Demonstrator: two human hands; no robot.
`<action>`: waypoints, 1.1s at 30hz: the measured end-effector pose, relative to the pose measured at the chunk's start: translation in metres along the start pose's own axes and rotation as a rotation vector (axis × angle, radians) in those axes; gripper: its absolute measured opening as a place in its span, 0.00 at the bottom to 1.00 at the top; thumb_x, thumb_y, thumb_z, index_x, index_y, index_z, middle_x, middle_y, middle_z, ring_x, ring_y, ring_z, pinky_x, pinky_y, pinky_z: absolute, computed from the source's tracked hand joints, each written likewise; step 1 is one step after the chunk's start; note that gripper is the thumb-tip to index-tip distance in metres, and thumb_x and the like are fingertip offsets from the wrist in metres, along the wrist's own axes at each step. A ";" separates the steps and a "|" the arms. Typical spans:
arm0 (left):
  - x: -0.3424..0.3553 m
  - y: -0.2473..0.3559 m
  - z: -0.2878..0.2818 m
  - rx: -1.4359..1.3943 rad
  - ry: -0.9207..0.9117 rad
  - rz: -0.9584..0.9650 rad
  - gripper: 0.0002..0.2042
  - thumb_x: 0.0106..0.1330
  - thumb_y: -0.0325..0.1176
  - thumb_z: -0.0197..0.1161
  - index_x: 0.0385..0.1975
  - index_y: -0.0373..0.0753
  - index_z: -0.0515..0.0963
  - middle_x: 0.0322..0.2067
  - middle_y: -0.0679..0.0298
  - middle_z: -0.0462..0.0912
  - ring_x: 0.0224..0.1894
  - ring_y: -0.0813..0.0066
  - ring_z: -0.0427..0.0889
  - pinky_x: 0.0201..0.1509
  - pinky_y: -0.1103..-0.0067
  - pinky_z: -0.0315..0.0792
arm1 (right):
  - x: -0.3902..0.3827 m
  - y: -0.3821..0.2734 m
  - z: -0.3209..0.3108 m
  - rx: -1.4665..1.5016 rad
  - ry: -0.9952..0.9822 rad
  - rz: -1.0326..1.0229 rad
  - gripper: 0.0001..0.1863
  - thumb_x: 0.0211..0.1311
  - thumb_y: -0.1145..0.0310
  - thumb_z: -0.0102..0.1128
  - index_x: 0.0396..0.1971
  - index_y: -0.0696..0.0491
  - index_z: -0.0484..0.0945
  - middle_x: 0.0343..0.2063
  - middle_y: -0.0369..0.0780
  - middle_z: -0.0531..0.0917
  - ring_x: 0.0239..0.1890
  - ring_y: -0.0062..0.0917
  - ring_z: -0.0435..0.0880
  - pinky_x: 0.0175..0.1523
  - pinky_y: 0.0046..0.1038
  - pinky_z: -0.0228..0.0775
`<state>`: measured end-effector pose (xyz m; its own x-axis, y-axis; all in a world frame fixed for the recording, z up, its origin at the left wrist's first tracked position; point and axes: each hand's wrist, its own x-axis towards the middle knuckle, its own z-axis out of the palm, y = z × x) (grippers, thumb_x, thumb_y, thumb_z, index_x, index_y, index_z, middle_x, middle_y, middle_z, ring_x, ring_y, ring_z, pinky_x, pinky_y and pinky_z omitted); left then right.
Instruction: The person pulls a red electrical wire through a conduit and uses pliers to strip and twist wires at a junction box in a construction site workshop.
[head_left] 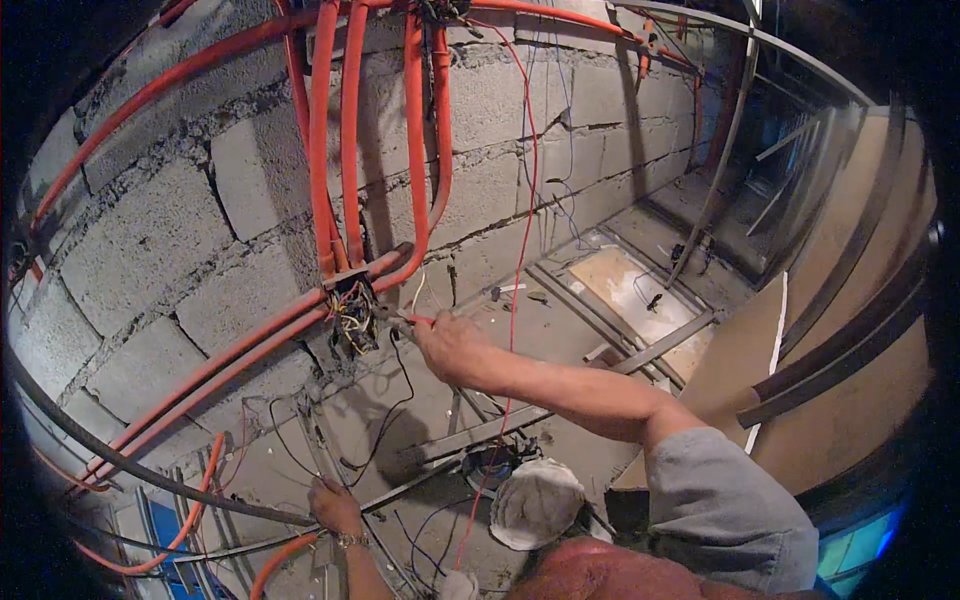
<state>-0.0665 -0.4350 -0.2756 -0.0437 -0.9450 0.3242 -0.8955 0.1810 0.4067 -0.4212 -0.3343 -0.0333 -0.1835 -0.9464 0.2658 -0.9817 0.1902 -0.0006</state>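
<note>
My right hand (pixel 450 347) reaches out from a grey sleeve and is closed on pliers (pixel 405 318) with red handles. The jaws point at a bundle of bare and coloured wires (pixel 352 318) spilling from an opening low in the block wall, where orange conduits (pixel 418 160) come together. A black wire (pixel 408 385) hangs from that bundle and loops down toward the floor. Lower left, my left hand (pixel 336 506), with a band at the wrist, has its fingers closed around a thin dark wire; the fingertips are partly hidden.
A thin red wire (pixel 520 270) hangs down in front of me. Metal channels (pixel 600 320) and a pale board (pixel 640 300) lie on the floor. Brown sheets (pixel 840 400) lean at right. A black hose (pixel 150 465) curves across the left. A round pale object (pixel 537 503) sits below.
</note>
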 end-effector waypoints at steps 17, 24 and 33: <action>0.001 -0.013 0.013 -0.051 0.001 -0.051 0.15 0.75 0.38 0.53 0.41 0.29 0.78 0.34 0.41 0.82 0.39 0.39 0.80 0.44 0.52 0.71 | -0.008 -0.010 0.003 0.158 -0.010 0.124 0.15 0.70 0.70 0.48 0.52 0.60 0.73 0.39 0.58 0.84 0.41 0.53 0.87 0.44 0.50 0.81; -0.003 -0.009 0.005 -0.012 0.022 -0.014 0.16 0.76 0.39 0.53 0.40 0.29 0.78 0.36 0.41 0.81 0.41 0.39 0.80 0.46 0.53 0.72 | 0.002 0.003 0.013 0.152 -0.030 0.149 0.15 0.70 0.70 0.47 0.52 0.61 0.73 0.40 0.59 0.81 0.39 0.53 0.87 0.41 0.49 0.82; -0.009 -0.034 0.017 -0.059 0.000 -0.052 0.17 0.75 0.41 0.53 0.42 0.30 0.78 0.40 0.40 0.83 0.44 0.38 0.82 0.47 0.53 0.74 | 0.014 0.010 0.016 0.235 -0.135 0.124 0.24 0.67 0.73 0.49 0.63 0.54 0.68 0.43 0.60 0.81 0.42 0.56 0.86 0.45 0.53 0.80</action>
<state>-0.0434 -0.4370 -0.3068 0.0028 -0.9535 0.3015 -0.8686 0.1471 0.4731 -0.4347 -0.3502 -0.0451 -0.2926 -0.9488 0.1191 -0.9331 0.2560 -0.2525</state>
